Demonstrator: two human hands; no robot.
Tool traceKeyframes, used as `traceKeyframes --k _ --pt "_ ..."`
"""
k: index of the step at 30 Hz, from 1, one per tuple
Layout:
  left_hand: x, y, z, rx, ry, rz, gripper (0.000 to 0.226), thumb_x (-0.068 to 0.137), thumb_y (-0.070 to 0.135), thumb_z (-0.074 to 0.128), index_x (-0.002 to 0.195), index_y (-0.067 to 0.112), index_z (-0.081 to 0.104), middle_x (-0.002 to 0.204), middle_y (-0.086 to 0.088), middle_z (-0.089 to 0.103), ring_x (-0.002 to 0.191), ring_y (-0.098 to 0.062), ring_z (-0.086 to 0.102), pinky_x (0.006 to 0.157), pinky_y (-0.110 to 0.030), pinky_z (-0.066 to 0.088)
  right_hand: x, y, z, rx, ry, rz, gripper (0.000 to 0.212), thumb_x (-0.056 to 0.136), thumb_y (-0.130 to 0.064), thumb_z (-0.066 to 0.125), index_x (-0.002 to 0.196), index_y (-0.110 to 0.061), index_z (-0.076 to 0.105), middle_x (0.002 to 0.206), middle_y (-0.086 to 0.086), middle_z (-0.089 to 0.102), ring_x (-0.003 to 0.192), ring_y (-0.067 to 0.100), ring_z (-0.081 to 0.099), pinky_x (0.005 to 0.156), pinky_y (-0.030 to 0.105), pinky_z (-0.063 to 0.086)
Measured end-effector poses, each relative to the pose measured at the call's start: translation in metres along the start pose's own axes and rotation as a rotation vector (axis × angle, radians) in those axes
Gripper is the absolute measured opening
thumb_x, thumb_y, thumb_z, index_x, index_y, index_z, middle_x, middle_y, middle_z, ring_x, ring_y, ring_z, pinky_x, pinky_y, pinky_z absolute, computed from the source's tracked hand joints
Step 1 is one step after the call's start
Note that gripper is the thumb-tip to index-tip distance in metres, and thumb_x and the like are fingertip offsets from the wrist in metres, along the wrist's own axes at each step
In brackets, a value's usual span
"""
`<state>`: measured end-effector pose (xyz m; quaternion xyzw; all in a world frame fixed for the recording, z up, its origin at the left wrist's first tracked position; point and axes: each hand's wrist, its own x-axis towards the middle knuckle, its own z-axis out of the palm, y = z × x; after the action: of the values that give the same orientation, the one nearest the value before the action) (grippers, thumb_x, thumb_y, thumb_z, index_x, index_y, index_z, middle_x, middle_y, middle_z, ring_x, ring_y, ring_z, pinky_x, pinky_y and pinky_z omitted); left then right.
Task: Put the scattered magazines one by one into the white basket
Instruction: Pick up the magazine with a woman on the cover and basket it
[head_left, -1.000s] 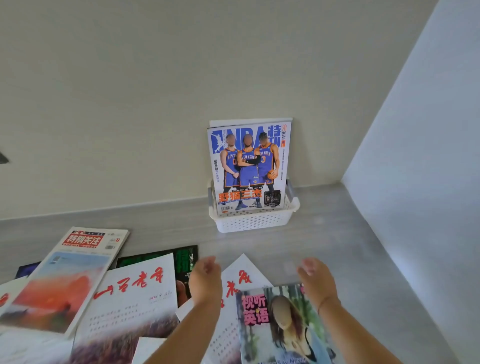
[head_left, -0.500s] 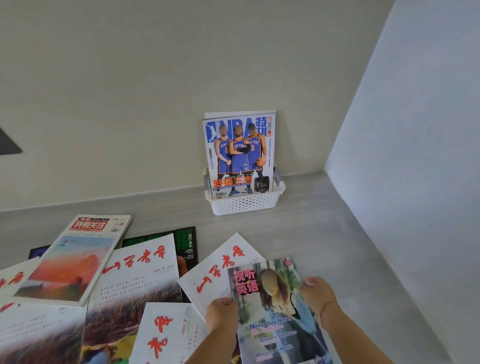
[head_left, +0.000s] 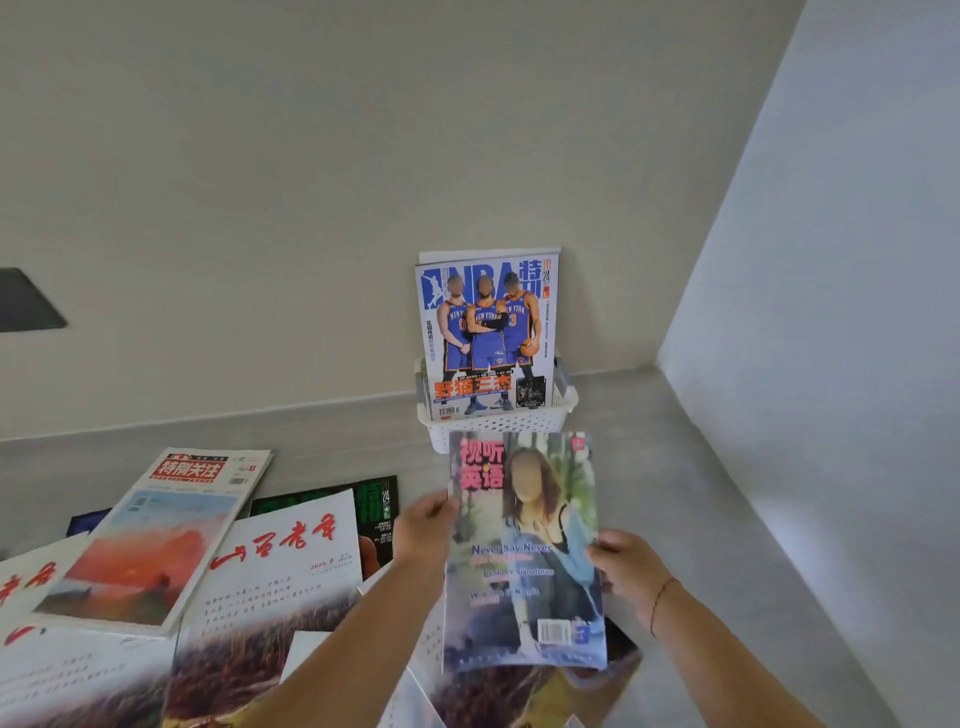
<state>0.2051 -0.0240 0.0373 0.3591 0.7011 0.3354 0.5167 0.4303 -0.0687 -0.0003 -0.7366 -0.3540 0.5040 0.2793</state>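
Note:
A magazine with a woman on its cover and pink title characters (head_left: 524, 551) is lifted upright above the floor, in front of the white basket (head_left: 563, 402). My left hand (head_left: 423, 530) grips its left edge and my right hand (head_left: 626, 569) grips its right edge. The basket stands against the back wall and holds an upright basketball magazine (head_left: 485, 332) with another one behind it. Several more magazines lie scattered on the floor at the left, among them a white one with red brush characters (head_left: 280, 577) and one with an orange sunset cover (head_left: 156, 540).
A dark green magazine (head_left: 376, 506) lies partly under the white one. The grey floor (head_left: 691, 519) runs to a pale wall on the right. A dark panel (head_left: 26, 301) shows on the back wall at far left.
Both hands came down on the woman-cover magazine, took its two side edges and raised it off the pile toward the basket. The view has shifted a little.

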Motion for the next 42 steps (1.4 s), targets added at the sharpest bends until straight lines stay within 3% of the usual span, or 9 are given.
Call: traceKeyframes --k 7,10,13,17,25,29,33,38,42 --pt "0.058 0.07 -0.005 -0.05 -0.028 0.157 0.027 0.088 0.002 0.053 0.065 0.011 0.061 0.078 -0.013 0.056 0.079 -0.018 0.048 0.075 -0.033 0.039 0.056 -0.106 -0.01 0.107 0.127 -0.333 0.025 0.088 0.001 0.054 0.068 -0.014 0.062 0.054 0.0 0.053 0.047 0.006 0.045 0.045 0.018 0.038" --pt "0.08 0.103 -0.008 -0.094 0.032 0.253 0.031 0.085 -0.006 0.051 0.068 0.014 0.065 0.074 -0.008 0.058 0.073 -0.018 0.05 0.074 -0.031 0.044 0.081 -0.152 -0.015 0.108 0.166 -0.419 0.016 0.09 -0.001 0.052 0.077 -0.003 0.06 0.056 0.004 0.049 0.041 0.003 0.044 0.042 0.016 0.037" --pt "0.1 0.142 -0.009 -0.132 0.121 0.342 0.038 0.083 -0.006 0.052 0.068 0.022 0.072 0.066 -0.003 0.065 0.066 -0.02 0.057 0.074 -0.031 0.055 0.104 -0.189 -0.016 0.091 0.212 -0.5 0.02 0.091 -0.003 0.049 0.085 0.016 0.053 0.067 0.013 0.045 0.059 0.018 0.041 0.054 0.027 0.034" --pt "0.126 0.178 0.002 -0.14 0.215 0.422 0.024 0.085 0.002 0.056 0.086 0.017 0.075 0.071 -0.004 0.066 0.063 -0.018 0.056 0.08 -0.034 0.055 0.129 -0.225 -0.011 0.058 0.226 -0.547 0.021 0.093 -0.007 0.045 0.077 0.004 0.053 0.068 0.013 0.04 0.063 0.018 0.037 0.056 0.026 0.033" --pt "0.168 0.159 0.018 -0.02 0.316 0.338 0.025 0.09 0.006 0.053 0.105 0.011 0.072 0.1 -0.007 0.073 0.088 -0.026 0.067 0.079 -0.029 0.052 0.176 -0.219 -0.003 -0.032 0.248 -0.461 0.024 0.093 -0.01 0.048 0.082 0.008 0.058 0.069 0.014 0.049 0.066 0.019 0.043 0.06 0.029 0.039" --pt "0.182 0.134 0.023 0.003 0.328 0.244 0.026 0.09 0.007 0.053 0.107 0.012 0.072 0.105 -0.009 0.073 0.093 -0.029 0.067 0.084 -0.036 0.055 0.19 -0.201 0.005 -0.09 0.27 -0.397 0.022 0.09 -0.01 0.052 0.077 0.006 0.058 0.068 0.014 0.051 0.067 0.021 0.05 0.066 0.031 0.045" --pt "0.19 0.128 0.025 0.008 0.342 0.207 0.027 0.089 0.006 0.051 0.097 0.015 0.074 0.099 -0.009 0.074 0.089 -0.028 0.067 0.08 -0.036 0.056 0.196 -0.193 0.013 -0.13 0.299 -0.355 0.019 0.09 -0.013 0.053 0.076 -0.002 0.06 0.073 0.014 0.062 0.081 0.035 0.067 0.078 0.042 0.056" --pt "0.197 0.136 0.026 0.031 0.342 0.2 0.017 0.088 0.011 0.057 0.093 0.016 0.072 0.09 -0.007 0.074 0.066 -0.018 0.061 0.056 -0.025 0.046 0.2 -0.198 0.014 -0.047 0.374 -0.346 0.011 0.088 -0.014 0.058 0.093 -0.01 0.067 0.094 0.007 0.072 0.087 0.026 0.069 0.084 0.044 0.056" --pt "0.202 0.136 0.024 0.081 0.369 0.185 0.017 0.087 0.012 0.058 0.096 0.012 0.072 0.093 -0.008 0.074 0.075 -0.022 0.062 0.066 -0.028 0.049 0.198 -0.201 0.017 -0.04 0.422 -0.353 0.009 0.087 -0.015 0.059 0.089 -0.013 0.068 0.091 0.003 0.073 0.084 0.022 0.068 0.082 0.039 0.056"
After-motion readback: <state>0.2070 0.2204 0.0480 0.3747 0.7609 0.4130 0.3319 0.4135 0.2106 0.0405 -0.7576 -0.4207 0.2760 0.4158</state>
